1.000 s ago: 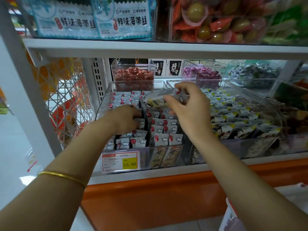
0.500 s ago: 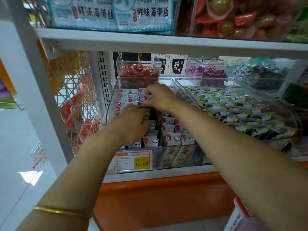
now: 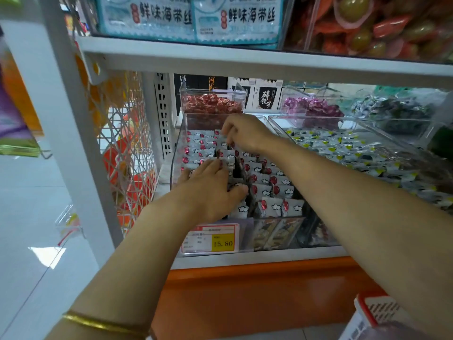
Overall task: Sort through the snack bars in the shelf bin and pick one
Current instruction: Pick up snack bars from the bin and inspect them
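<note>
Snack bars (image 3: 267,190) packed in rows inside clear bin (image 3: 177,143) on lower shelf (image 3: 257,260), centre of frame. Versus 1.0 s ago: no bar lifted above the bin any more; right hand (image 3: 245,132) gone from mid-air over the rows down to the back rows, upper centre. Versus 0.5 s ago: much the same spot. Left hand (image 3: 210,190) shifted off the left column toward the middle, now lying across the near-left rows. Bars standing on end, somewhat tilted, long axis running down into the bin; top ends with red dot and white cloud pointing up toward camera; lower lengths visible through bin's front wall. Right hand knuckles up, fingers curled down among the packets; cannot tell whether pinching one. Left hand flat, fingers nearly straight and spread, resting on bar tops, thumb against a packet edge, gripping nothing. Price tag (image 3: 212,239) on bin front, lower left. Gold bangle (image 3: 103,323) on left wrist, bottom left.
</note>
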Tool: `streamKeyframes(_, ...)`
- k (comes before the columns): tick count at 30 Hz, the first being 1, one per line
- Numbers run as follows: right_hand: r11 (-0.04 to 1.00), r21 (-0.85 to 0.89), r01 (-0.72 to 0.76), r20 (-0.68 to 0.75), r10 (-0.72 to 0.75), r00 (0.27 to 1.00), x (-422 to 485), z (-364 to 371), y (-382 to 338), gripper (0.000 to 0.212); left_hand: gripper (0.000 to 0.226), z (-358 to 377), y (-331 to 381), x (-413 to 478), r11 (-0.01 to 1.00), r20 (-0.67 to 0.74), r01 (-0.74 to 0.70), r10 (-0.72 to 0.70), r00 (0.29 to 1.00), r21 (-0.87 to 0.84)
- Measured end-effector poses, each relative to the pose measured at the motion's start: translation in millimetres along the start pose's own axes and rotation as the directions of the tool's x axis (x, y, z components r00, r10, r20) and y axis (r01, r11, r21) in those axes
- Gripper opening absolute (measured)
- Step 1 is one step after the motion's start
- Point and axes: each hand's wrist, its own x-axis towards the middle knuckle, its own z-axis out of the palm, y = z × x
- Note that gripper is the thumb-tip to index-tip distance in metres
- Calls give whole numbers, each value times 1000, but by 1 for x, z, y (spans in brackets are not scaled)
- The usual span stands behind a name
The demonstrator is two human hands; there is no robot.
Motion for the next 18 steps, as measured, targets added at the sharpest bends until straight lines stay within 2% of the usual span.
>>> streamKeyframes(3, 992, -123, 16, -52, -22, 998, 15, 6, 0, 25, 70, 0, 0, -1, 999, -13, -1, 1, 1000, -34)
streamKeyframes(7, 951, -303, 53, 10, -52, 999, 25, 15, 1, 11, 69, 0, 0, -1, 999, -30, -2, 1, 1000, -52)
streamKeyframes(9, 950, -310, 48, 3, -49, 999, 24, 17, 1, 5, 70, 0, 0, -1, 998, -33, 0, -2, 999, -60)
streamKeyframes(11, 976, -218, 31, -66, -46, 997, 22, 13, 2, 4, 70, -1, 0, -1, 996, -48, -5, 1, 999, -84)
streamKeyframes(13, 999, -36, 4, -202, -11, 979, 15, 4, 2, 8, 66, -5, 1, -2, 992, -93, -15, 3, 996, -123)
streamKeyframes(18, 966, 258, 29, -539, 119, 833, -26, -18, 0, 7, 32, -15, 6, -6, 958, -318, -17, -78, 945, -285)
